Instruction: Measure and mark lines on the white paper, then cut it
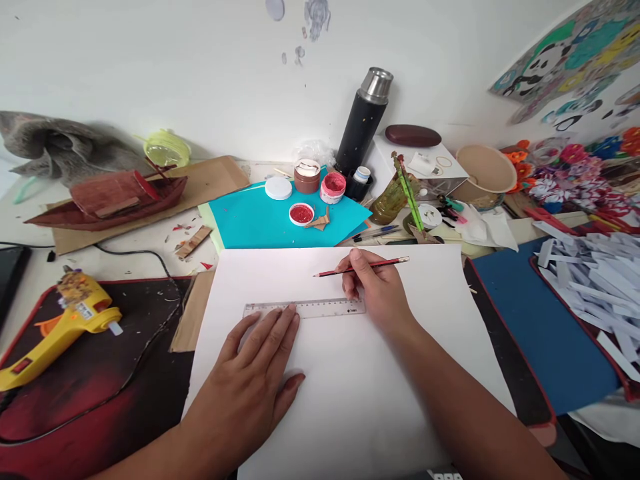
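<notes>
Ruler (pixel 327 309) under left fingers (pixel 270 330), pencil (pixel 387 263) in right hand (pixel 385 293)

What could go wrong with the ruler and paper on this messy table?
The ruler might slip or pivot, as the left hand's fingers press only its left half.

The red-coated lid lies just beyond the white paper; a nudge might smear it.

The open red jar nearby could tip if a hand bumps it.

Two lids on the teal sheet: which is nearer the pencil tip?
The red-smeared lid, lying closer to the pencil; the other lid looks plain white and sits farther back.
</notes>
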`<move>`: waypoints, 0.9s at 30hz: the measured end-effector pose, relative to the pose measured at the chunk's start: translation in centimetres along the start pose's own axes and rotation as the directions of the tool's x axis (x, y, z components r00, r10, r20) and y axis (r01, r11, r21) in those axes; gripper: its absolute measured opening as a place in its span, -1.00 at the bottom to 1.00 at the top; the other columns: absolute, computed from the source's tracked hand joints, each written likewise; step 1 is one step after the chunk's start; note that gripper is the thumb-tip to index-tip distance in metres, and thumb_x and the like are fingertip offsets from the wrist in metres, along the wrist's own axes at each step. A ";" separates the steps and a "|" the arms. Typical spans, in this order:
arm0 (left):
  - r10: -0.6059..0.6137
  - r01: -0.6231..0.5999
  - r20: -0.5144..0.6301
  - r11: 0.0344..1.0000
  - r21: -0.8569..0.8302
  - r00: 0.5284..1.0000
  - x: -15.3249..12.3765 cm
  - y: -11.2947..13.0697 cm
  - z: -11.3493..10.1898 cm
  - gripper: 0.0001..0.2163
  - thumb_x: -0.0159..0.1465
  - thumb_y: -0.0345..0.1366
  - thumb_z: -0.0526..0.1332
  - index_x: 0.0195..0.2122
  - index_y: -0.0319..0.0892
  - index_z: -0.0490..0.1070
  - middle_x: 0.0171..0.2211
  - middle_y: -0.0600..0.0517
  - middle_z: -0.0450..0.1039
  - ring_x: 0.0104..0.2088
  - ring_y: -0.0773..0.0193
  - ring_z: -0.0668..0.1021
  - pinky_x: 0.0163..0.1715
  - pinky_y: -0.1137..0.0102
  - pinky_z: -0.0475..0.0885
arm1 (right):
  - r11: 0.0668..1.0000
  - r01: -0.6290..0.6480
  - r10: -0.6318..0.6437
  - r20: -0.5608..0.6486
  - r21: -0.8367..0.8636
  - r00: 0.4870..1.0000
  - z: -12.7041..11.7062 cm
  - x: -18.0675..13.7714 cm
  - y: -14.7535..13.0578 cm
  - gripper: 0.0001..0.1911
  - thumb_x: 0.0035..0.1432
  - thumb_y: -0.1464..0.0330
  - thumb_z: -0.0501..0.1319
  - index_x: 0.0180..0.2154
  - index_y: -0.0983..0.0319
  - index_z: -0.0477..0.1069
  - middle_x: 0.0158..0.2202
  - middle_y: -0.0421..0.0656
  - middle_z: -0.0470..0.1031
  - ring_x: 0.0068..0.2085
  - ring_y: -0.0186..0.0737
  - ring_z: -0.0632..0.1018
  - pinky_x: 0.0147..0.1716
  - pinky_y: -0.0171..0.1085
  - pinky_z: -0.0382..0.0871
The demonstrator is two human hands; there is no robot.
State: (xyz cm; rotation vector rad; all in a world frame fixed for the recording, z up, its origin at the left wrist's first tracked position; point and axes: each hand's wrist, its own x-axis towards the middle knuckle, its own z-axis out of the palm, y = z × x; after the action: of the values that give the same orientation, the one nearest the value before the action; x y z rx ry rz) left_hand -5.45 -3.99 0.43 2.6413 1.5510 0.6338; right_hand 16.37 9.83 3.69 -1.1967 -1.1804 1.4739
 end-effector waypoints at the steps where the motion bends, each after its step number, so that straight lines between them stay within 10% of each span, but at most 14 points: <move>1: 0.000 0.000 0.000 1.000 0.002 1.000 0.0 0.0 0.0 -0.37 0.57 -0.08 0.12 0.56 -0.28 0.12 0.47 -0.18 0.33 0.37 -0.07 0.47 0.45 0.02 0.13 | 1.000 -0.001 0.001 -0.001 -0.003 1.000 0.0 0.0 0.0 -0.37 0.16 -0.25 0.42 -0.41 0.21 0.60 -0.64 -0.25 0.39 -0.62 -0.33 0.38 -0.61 -0.32 0.19; 27: -0.002 0.001 0.029 0.999 0.040 1.000 0.2 0.1 -0.3 -0.39 0.56 -0.05 0.13 0.51 -0.33 0.22 0.47 -0.18 0.34 0.38 -0.05 0.44 0.46 0.06 0.12 | 0.999 0.012 -0.011 0.007 -0.047 1.000 -0.1 -0.3 -0.1 -0.41 0.23 -0.21 0.40 -0.41 0.20 0.62 -0.63 -0.22 0.41 -0.59 -0.29 0.40 -0.59 -0.30 0.27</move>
State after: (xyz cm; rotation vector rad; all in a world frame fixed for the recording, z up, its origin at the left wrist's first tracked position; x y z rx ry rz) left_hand -5.41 -3.93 0.82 2.6655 1.5742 0.5668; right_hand 16.56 9.56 3.82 -1.2157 -1.2303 1.4497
